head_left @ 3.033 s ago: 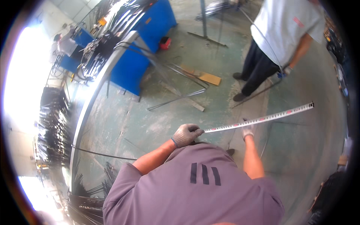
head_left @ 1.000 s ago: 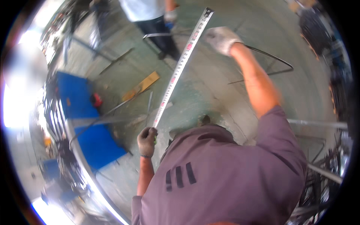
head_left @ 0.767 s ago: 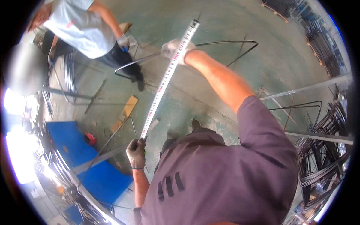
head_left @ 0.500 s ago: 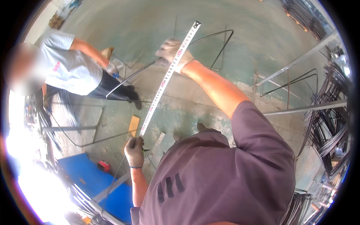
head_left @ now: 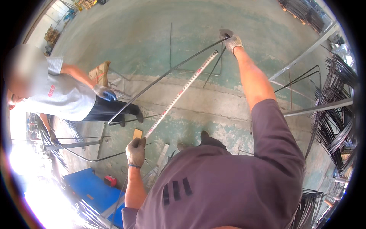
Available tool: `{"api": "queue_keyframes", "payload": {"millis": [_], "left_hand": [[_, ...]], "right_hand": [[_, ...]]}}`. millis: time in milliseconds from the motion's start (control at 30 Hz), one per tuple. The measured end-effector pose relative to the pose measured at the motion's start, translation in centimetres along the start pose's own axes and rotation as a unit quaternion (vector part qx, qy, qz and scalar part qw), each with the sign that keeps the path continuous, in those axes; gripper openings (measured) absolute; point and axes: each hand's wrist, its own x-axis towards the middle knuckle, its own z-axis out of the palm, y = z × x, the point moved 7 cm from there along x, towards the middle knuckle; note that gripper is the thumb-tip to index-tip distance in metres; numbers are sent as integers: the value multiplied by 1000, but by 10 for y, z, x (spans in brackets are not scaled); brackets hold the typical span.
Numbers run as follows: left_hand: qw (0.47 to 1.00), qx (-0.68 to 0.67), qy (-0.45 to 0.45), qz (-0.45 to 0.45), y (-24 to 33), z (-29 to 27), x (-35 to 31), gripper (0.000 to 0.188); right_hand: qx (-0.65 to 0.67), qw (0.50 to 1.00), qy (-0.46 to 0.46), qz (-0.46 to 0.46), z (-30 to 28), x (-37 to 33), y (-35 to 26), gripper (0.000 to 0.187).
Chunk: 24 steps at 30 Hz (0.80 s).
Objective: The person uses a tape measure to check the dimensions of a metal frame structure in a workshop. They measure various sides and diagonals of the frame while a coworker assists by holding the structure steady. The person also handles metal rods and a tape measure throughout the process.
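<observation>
My left hand [head_left: 136, 152], in a knitted work glove, is closed round the near end of a white tape measure [head_left: 183, 91]. Its stiff blade slants up to the right, with its far end free. My gloved right hand [head_left: 231, 40] grips a dark bent metal rod [head_left: 167, 74] at its sharp corner. One long arm of the rod runs down left; a shorter one drops below the hand. The blade passes beneath the long arm and apart from it. Behind my left hand lies another bent rod [head_left: 91, 159]; whether I touch it cannot be told.
At left, a co-worker in a grey shirt [head_left: 76, 99] has one gloved hand [head_left: 105, 92] hanging and the other near a metal frame [head_left: 72, 145]. A blue board [head_left: 85, 187] bears a small red object [head_left: 110, 180]. Bundled rods [head_left: 339, 114] are stacked at right beside metal bars [head_left: 320, 108].
My right hand has moved from the rod's long arm, behind the blade, out to its corner at far right. The tape's free end now sits lower and farther right. The co-worker has shifted slightly.
</observation>
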Motion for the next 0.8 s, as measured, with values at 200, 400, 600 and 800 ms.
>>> {"api": "queue_keyframes", "payload": {"millis": [200, 400, 600, 800], "left_hand": [[992, 113, 19, 55, 55, 31, 35, 30], [990, 139, 26, 28, 110, 43, 66, 29], [986, 157, 53, 36, 118, 39, 114, 31], [988, 138, 64, 31, 132, 51, 144, 35]], "right_hand": [[268, 952, -8, 146, 49, -6, 12, 26], [477, 874, -11, 97, 91, 22, 58, 20], [423, 906, -17, 23, 108, 23, 46, 36], [146, 985, 76, -52, 107, 23, 37, 39]]}}
